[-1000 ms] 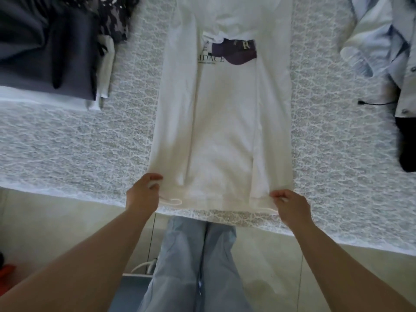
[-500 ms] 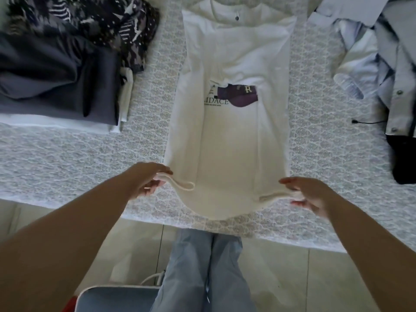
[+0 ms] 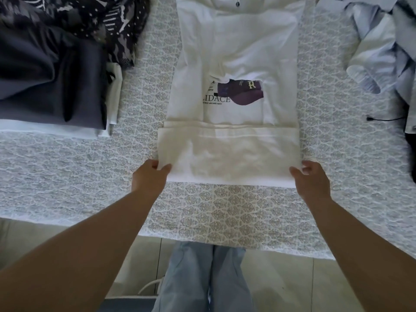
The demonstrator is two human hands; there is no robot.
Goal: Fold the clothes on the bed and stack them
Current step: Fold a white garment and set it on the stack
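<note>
A white T-shirt (image 3: 236, 52) with a purple cap print lies lengthwise on the lace-covered bed (image 3: 67, 172), its sides folded in. Its bottom part is turned up over the body, forming a band whose hem lies just below the print. My left hand (image 3: 150, 176) pinches the left end of the fold. My right hand (image 3: 310, 179) grips the right end. A stack of folded clothes (image 3: 51, 86), dark grey on top of white, sits at the left.
A dark patterned garment (image 3: 112, 23) lies behind the stack. A pale blue striped shirt (image 3: 380, 48) is crumpled at the right, with a black item (image 3: 412, 154) and a thin black cable (image 3: 382, 119) near it. The bed's near edge crosses the lower view above my jeans.
Both hands lifted the shirt's bottom hem from the bed's near edge and carried it away from me, laying it over the body. They now hold the new fold's ends.
</note>
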